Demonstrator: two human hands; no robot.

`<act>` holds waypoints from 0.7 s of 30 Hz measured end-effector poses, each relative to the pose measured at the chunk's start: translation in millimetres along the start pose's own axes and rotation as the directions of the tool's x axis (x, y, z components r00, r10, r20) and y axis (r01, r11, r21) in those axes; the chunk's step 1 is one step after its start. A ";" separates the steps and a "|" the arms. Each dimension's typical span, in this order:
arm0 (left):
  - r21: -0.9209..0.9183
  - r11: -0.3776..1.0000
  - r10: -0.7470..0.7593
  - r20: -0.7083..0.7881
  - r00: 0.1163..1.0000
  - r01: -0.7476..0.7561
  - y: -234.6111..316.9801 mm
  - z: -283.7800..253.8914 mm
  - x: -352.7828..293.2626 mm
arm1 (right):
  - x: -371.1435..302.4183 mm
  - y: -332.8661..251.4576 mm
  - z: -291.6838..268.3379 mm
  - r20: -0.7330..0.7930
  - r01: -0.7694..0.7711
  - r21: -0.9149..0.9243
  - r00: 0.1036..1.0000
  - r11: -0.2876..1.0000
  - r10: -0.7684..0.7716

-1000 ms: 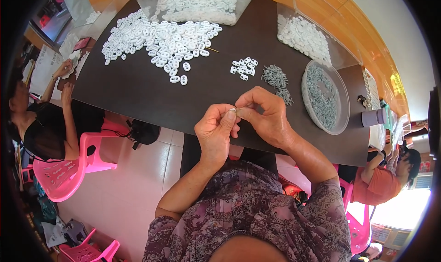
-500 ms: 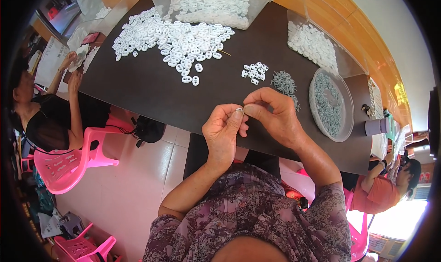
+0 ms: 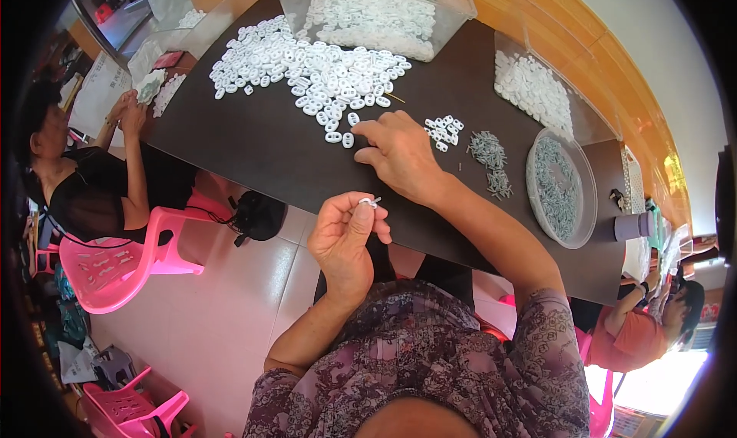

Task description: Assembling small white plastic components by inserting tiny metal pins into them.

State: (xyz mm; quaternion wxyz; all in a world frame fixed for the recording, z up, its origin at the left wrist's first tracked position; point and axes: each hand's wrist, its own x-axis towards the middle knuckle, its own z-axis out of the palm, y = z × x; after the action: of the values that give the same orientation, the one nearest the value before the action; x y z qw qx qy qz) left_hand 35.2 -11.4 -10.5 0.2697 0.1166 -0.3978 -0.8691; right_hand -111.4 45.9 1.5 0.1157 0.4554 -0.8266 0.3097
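Note:
My left hand (image 3: 343, 242) is closed, pinching a small white plastic piece (image 3: 368, 201) with a thin grey screw sticking out of it. My right hand (image 3: 401, 152) is over the table with thumb and forefinger apart, nothing seen between them. Its fingertips are just beside a loose white oval two-hole piece (image 3: 348, 140), at the near tip of a big pile of such oval pieces (image 3: 338, 73). Right of this hand lies a smaller group of white two-hole pieces (image 3: 444, 131). Farther right are small heaps of grey screws (image 3: 488, 150).
The dark table (image 3: 261, 138) bears a clear bin (image 3: 453, 12) of white pieces at the back and another clear bin (image 3: 587, 123) at right. A round tub (image 3: 531, 181) holds grey screws. A purple-grey cup (image 3: 628, 228) stands far right. People sit on both sides.
My right hand has left my left hand and swung to the far left, toward the oval pieces. My left hand has shifted slightly nearer and left, still pinching its piece.

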 end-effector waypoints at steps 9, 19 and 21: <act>0.007 1.000 0.026 -0.061 0.998 -0.025 5.8 -12.1 6.1 | 5.5 -1.5 14.2 0.034 0.122 -0.112 0.992 0.986 -0.119; 0.052 0.999 0.011 -0.046 0.999 -0.009 7.3 -8.1 10.4 | -21.4 -13.1 -34.5 0.243 -0.364 0.442 0.928 0.820 0.281; 0.052 0.999 0.005 -0.028 1.000 -0.003 5.4 -5.5 10.0 | -27.4 -17.6 -42.7 0.330 -0.502 0.536 0.865 0.679 0.378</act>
State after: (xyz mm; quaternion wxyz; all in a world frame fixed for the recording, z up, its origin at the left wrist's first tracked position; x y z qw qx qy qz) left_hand 31.3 -23.4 -9.9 0.2740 0.1351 -0.4165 -0.8563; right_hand -85.4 84.0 29.0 -0.1949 0.2821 -0.7751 0.5307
